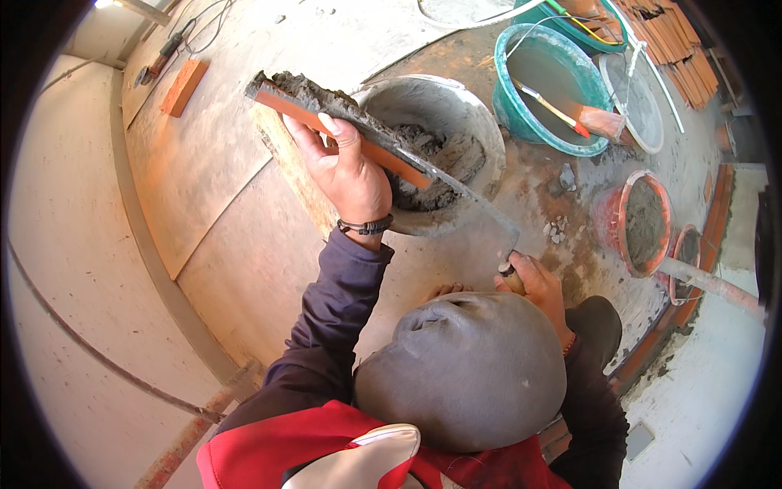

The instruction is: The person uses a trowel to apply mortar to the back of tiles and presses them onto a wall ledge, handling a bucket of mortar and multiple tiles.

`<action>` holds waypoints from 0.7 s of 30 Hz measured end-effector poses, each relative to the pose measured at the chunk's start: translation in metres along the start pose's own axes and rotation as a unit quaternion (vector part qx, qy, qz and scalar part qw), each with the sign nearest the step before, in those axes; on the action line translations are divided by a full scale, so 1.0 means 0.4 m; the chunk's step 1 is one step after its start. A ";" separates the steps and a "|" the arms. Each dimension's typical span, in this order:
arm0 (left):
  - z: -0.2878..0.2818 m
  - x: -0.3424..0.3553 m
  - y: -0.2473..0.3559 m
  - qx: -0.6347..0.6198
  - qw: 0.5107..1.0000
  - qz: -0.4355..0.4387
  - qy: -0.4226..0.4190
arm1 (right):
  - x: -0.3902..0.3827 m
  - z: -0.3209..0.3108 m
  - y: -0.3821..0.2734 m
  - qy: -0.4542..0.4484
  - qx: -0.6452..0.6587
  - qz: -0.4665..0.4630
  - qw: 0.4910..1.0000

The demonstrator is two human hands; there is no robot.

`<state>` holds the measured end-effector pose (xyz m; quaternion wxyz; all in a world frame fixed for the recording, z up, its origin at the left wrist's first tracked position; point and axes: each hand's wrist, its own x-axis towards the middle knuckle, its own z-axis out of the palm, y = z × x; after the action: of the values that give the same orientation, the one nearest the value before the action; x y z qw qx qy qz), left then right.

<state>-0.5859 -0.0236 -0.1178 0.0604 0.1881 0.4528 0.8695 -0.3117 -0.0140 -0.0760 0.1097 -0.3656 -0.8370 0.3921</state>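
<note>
My left hand point(354, 175) is closed around a thin orange brick point(399, 165), tilted down to the right above a mortar-smeared bucket point(436, 218). Grey mortar point(314, 94) lies thick along the brick's upper side. In my right hand point(542, 292) is a trowel point(481, 201), gripped by its wooden handle. Its blade reaches up left along the brick, and its tip merges with the mortar, so I cannot tell where it ends. More wet mortar point(456, 163) sits inside the bucket.
At the upper right a teal bucket point(509, 98) of murky water has a wide brush point(599, 122) across its rim. A red bucket point(612, 220) of grey mix stands right. Stacked bricks point(692, 73) are farther back. A loose brick point(184, 87) and corded power tool point(167, 53) lie upper left.
</note>
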 end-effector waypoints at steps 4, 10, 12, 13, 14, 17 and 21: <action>-0.002 -0.011 0.017 -0.004 1.000 0.005 0.005 | -0.005 0.010 0.005 -0.018 -0.024 0.000 1.000; -0.010 -0.024 0.024 0.006 1.000 0.012 0.006 | -0.012 0.011 0.011 -0.021 -0.018 -0.033 0.999; -0.013 -0.025 0.024 -0.001 1.000 0.009 0.008 | -0.011 0.014 0.005 -0.039 -0.037 -0.032 0.998; -0.006 -0.027 0.028 0.003 1.000 0.016 0.015 | -0.010 0.016 0.004 -0.047 -0.047 -0.031 0.997; 0.004 -0.029 0.037 0.006 0.999 0.023 0.021 | -0.010 0.020 0.006 -0.043 -0.046 -0.035 0.997; -0.013 -0.029 0.033 0.033 0.999 0.027 0.001 | -0.007 0.035 0.006 -0.039 -0.052 -0.040 0.997; -0.042 -0.022 0.014 0.053 0.997 0.058 -0.006 | 0.006 0.055 -0.003 -0.046 -0.061 -0.027 0.997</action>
<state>-0.5837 -0.0422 -0.1244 0.0030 0.2224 0.4859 0.8453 -0.3244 -0.0254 -0.0900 0.0589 -0.3306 -0.8732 0.3533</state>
